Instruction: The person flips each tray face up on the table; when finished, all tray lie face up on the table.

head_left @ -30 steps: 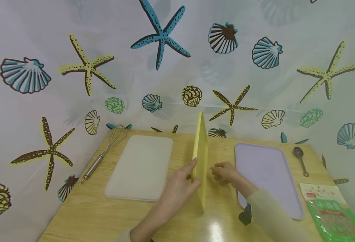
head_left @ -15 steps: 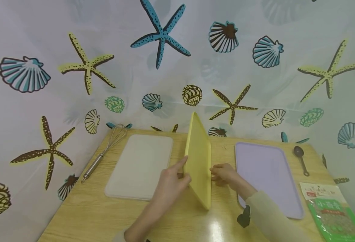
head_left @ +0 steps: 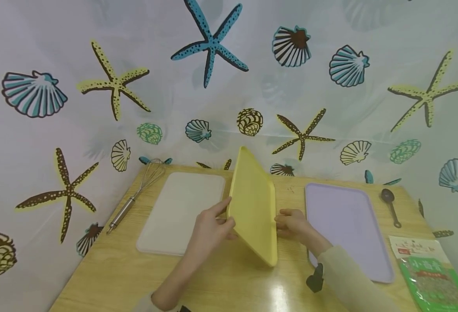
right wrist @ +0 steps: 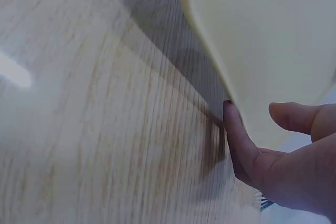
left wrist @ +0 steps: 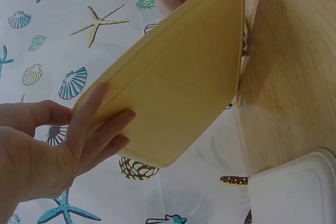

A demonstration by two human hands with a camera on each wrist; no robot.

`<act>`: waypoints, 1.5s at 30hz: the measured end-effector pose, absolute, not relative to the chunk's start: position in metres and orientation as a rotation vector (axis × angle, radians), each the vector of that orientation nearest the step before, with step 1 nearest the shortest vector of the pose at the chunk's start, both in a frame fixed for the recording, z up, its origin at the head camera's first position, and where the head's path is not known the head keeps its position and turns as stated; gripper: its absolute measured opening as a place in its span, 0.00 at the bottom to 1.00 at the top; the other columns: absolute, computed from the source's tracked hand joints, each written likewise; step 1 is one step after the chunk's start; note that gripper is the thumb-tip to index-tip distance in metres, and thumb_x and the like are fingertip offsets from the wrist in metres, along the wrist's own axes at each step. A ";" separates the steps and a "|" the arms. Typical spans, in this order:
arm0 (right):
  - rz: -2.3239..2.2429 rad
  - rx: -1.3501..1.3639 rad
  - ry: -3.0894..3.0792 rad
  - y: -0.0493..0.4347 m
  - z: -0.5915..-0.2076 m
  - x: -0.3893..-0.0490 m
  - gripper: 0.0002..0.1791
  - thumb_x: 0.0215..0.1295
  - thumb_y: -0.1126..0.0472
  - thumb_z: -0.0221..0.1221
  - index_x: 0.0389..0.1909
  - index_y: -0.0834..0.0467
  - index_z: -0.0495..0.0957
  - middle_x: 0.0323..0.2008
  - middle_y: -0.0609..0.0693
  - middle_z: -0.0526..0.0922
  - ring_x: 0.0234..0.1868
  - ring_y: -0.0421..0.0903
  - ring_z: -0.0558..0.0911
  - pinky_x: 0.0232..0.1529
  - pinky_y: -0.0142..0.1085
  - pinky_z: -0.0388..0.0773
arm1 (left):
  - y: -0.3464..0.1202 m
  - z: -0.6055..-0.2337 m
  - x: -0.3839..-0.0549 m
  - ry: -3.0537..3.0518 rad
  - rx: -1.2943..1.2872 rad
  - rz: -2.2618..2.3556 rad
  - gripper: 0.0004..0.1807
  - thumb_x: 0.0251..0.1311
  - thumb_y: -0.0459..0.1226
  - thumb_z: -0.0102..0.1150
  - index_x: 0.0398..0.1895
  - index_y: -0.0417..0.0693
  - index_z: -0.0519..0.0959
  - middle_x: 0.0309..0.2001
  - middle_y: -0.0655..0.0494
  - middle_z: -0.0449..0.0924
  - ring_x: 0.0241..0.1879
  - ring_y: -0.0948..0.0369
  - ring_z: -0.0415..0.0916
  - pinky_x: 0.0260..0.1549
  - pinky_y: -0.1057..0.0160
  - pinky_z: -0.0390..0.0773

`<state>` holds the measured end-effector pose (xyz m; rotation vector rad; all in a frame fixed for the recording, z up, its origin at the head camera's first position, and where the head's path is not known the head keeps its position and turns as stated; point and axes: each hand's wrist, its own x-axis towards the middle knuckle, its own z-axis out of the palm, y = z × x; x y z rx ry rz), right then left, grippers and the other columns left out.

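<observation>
A yellow tray [head_left: 252, 203] stands steeply tilted over the middle of the table, its inner face turned to the right. My left hand [head_left: 211, 229] pinches its raised left rim; in the left wrist view, the fingers [left wrist: 107, 132] lie along the tray's underside, with the thumb at the rim. At the lower right rim, my right hand [head_left: 293, 223] holds the edge. The right wrist view has its fingers [right wrist: 239, 135] under that rim close over the wood, and the thumb over the inner face.
Left of the yellow tray lies a white tray [head_left: 174, 208], with a whisk [head_left: 135, 195] beyond it. A lilac tray [head_left: 344, 225], a dark spoon [head_left: 390, 207] and a green-and-white packet [head_left: 430, 273] lie to the right. A patterned curtain [head_left: 221, 99] hangs behind the wooden table [head_left: 108, 268].
The yellow tray has leaned over from nearly upright, its upper rim going left with my left hand, so more of its inner face shows. My right hand has come to the lower rim.
</observation>
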<state>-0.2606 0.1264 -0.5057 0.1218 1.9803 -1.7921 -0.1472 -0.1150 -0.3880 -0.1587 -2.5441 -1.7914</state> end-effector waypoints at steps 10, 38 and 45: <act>-1.739 0.192 2.023 0.132 -0.509 -0.267 0.30 0.60 0.77 0.54 0.65 0.76 0.61 0.53 0.71 0.76 0.43 0.57 0.84 0.42 0.46 0.83 | -0.127 -0.391 -0.154 -2.527 -0.109 -1.959 0.33 0.58 0.25 0.47 0.71 0.34 0.58 0.65 0.27 0.61 0.31 0.50 0.84 0.29 0.66 0.84; -1.706 0.104 2.165 0.157 -0.507 -0.258 0.30 0.58 0.78 0.56 0.63 0.77 0.63 0.48 0.71 0.79 0.38 0.54 0.85 0.37 0.45 0.84 | -0.154 -0.414 -0.193 -2.635 0.075 -2.127 0.28 0.61 0.30 0.54 0.66 0.35 0.67 0.46 0.39 0.76 0.38 0.52 0.79 0.23 0.54 0.84; -1.705 0.073 2.195 0.162 -0.508 -0.256 0.30 0.56 0.79 0.57 0.62 0.76 0.63 0.44 0.68 0.79 0.34 0.51 0.84 0.33 0.44 0.85 | -0.156 -0.424 -0.201 -2.746 0.068 -2.043 0.28 0.61 0.30 0.54 0.66 0.31 0.66 0.46 0.38 0.75 0.36 0.53 0.81 0.18 0.57 0.83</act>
